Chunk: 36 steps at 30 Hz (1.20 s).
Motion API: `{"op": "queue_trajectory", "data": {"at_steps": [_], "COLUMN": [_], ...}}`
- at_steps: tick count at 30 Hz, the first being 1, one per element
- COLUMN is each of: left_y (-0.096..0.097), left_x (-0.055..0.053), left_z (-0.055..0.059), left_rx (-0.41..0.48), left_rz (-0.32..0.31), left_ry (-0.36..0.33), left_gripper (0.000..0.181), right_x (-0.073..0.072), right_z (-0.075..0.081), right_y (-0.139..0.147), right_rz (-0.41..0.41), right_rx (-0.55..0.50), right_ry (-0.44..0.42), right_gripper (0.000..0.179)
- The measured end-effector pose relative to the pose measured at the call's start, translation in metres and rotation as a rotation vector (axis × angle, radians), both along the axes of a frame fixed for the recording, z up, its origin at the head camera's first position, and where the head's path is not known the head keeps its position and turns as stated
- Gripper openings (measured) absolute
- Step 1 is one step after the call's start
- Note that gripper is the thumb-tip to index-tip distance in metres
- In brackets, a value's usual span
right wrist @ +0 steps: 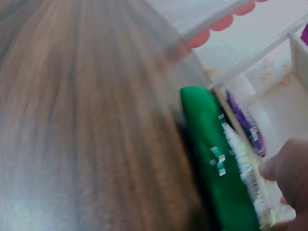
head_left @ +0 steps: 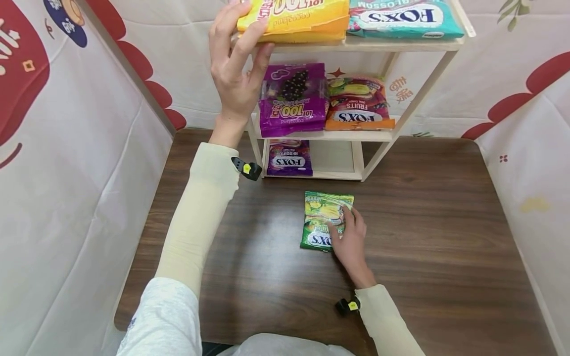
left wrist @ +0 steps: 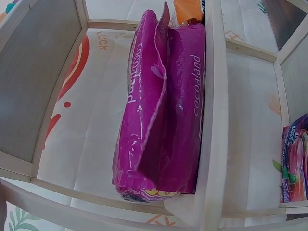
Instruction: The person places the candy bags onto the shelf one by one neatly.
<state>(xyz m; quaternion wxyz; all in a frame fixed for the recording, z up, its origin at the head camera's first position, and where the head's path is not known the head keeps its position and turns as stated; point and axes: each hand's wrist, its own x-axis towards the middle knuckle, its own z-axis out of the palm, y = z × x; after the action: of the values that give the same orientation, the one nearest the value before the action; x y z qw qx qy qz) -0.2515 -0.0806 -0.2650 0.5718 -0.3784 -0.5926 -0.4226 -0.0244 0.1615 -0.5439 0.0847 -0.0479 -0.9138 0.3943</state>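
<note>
A green FOX'S candy bag (head_left: 318,217) is on the brown table in front of the rack, its print upside down in the head view. My right hand (head_left: 349,242) holds its right side, thumb across the face and fingers at the edge. In the blurred right wrist view the bag (right wrist: 216,163) is seen edge-on beside part of the hand (right wrist: 293,178). My left hand (head_left: 238,64) is raised to the upper left corner of the wooden rack (head_left: 405,45), fingers against a yellow candy bag (head_left: 303,20). Whether it grips the bag or the rack is unclear.
A teal FOX'S bag (head_left: 405,19) lies on the top shelf. Below it are purple candy bags (head_left: 291,99) and a red-orange FOX'S bag (head_left: 358,104). The bottom level holds a dark purple FOX'S bag (head_left: 289,158). Printed white cloth (head_left: 111,198) surrounds the table (head_left: 445,222).
</note>
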Motion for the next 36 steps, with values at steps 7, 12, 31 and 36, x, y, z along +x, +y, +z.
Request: {"op": "queue_trajectory", "data": {"at_steps": [7, 12, 31, 36], "left_y": [0.002, 0.001, 0.001, 0.001], "left_x": [0.0, 0.001, 0.0, -0.001], "left_z": [0.0, 0.001, -0.002, -0.002], "left_rx": [0.01, 0.01, 0.008, 0.011], "left_rz": [0.002, 0.002, -0.006, -0.005], "left_ry": [-0.007, -0.006, -0.022, -0.026], "left_gripper": [0.043, 0.043, 0.041, 0.04], "right_x": [0.012, 0.016, 0.007, 0.01], "right_z": [0.024, 0.032, 0.013, 0.01], "right_y": [-0.002, -0.008, -0.015, -0.011], "right_rz": [-0.152, -0.203, -0.224, -0.222], "right_rx": [-0.004, 0.034, 0.007, -0.028], "right_ry": [-0.219, -0.362, -0.328, -0.238], "right_gripper": [0.068, 0.075, 0.087, 0.08]}}
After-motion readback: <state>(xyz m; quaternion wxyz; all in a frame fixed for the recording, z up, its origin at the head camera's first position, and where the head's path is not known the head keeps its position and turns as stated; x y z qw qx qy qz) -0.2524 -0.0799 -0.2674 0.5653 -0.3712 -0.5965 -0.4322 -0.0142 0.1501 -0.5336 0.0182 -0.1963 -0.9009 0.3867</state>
